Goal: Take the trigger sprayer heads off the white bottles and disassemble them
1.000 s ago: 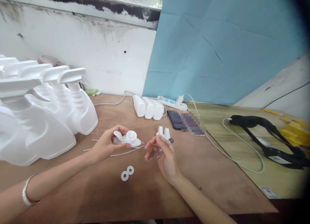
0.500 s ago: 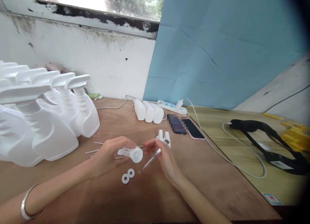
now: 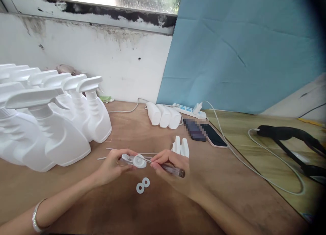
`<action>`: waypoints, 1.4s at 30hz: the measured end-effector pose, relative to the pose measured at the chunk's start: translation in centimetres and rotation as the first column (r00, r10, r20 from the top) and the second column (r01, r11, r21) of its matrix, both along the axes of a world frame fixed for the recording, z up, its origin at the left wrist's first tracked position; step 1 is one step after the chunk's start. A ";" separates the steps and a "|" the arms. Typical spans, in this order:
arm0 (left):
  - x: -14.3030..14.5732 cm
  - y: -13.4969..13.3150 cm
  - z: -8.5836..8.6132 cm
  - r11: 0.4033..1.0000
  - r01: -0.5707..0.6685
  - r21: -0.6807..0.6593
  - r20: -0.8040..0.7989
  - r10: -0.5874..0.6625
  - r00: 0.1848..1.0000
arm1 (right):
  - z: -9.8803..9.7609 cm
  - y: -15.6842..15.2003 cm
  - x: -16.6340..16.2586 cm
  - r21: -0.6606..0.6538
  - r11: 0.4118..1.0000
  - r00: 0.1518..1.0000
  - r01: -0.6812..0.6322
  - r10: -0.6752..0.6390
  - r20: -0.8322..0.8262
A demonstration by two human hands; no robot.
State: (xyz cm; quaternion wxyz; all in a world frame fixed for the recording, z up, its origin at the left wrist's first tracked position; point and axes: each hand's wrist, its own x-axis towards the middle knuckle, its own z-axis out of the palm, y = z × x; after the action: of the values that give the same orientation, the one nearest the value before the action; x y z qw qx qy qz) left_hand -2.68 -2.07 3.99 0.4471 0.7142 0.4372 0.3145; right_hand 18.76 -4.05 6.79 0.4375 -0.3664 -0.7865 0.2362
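Now, step in hand: fitting a part into a white sprayer head — the two hands meet over the lower middle of the frame, just above the desk (image 3: 163, 211).
Left hand (image 3: 114, 165): fingers curled and pinching the sprayer head (image 3: 133, 160), which lies sideways with its round cap facing the right hand.
Right hand (image 3: 173, 167): thumb and forefinger pressed together on a clear, pen-like tool (image 3: 170, 169); its dark end points right, its tip sits at the cap. Whether the tip is already inside the cap I cannot tell.
Washers (image 3: 143, 185): two white rings lying flat on the desk just below the hands, touching each other, untouched by either hand.
Tubes (image 3: 119, 152): thin clear dip tubes on the desk just behind the hands, partly hidden by the fingers.
White clip (image 3: 180, 147): small forked part standing just above the right hand.
Bottles (image 3: 63, 126): a row of finished spray bottles at the left edge, well apart from the hands.
Rear of desk: three small bottles (image 3: 165, 114) lying down, a power strip (image 3: 188, 109), a phone (image 3: 215, 136), and a black device (image 3: 287, 135) with a white cable at the right.
Next move, as I judge it: a steady left-hand hold on the head and a fine, straight push from the right — the cap opening is small, so the tool must line up with it.
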 end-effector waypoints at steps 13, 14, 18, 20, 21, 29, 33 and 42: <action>-1.8 0.9 -1.6 0.846 0.374 0.380 -0.239 -0.301 0.923 | -0.5 1.3 0.6 -0.142 0.967 0.974 -0.214 0.223 0.050; -1.9 0.9 -1.7 0.830 0.388 0.400 -0.251 -0.308 0.918 | -0.5 1.5 0.5 -0.275 0.943 0.982 -0.185 0.190 -0.009; -2.1 1.3 -1.9 0.767 0.396 0.505 -0.260 -0.303 0.917 | -1.1 2.0 0.0 -0.586 0.777 0.947 -0.231 0.042 -0.318; -2.1 1.5 -1.8 0.770 0.386 0.508 -0.258 -0.292 0.921 | -1.6 2.1 -0.1 -0.595 0.764 0.922 -0.248 -0.002 -0.387; -2.1 1.5 -1.7 0.783 0.375 0.497 -0.250 -0.285 0.925 | -1.8 2.0 0.0 -0.572 0.788 0.927 -0.226 -0.006 -0.375; -1.7 0.7 0.0 0.986 0.143 0.088 -0.016 -0.142 0.990 | -1.4 0.0 0.0 0.335 0.920 0.975 -0.202 0.156 0.159; -1.5 0.4 -0.7 0.992 0.118 0.033 0.005 -0.118 0.993 | -1.3 0.1 -0.8 0.458 0.864 0.968 -0.211 0.118 0.222; -1.6 0.6 -0.9 0.995 0.073 0.062 -0.001 -0.073 0.997 | -1.8 0.6 -1.8 0.421 0.891 0.979 -0.171 0.105 0.175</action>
State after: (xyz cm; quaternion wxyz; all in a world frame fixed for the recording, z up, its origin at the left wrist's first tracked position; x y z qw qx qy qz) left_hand -4.24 -1.49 3.12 0.4360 0.7431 0.4006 0.3119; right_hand 16.95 -3.49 4.95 0.4306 -0.2196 -0.8735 0.0581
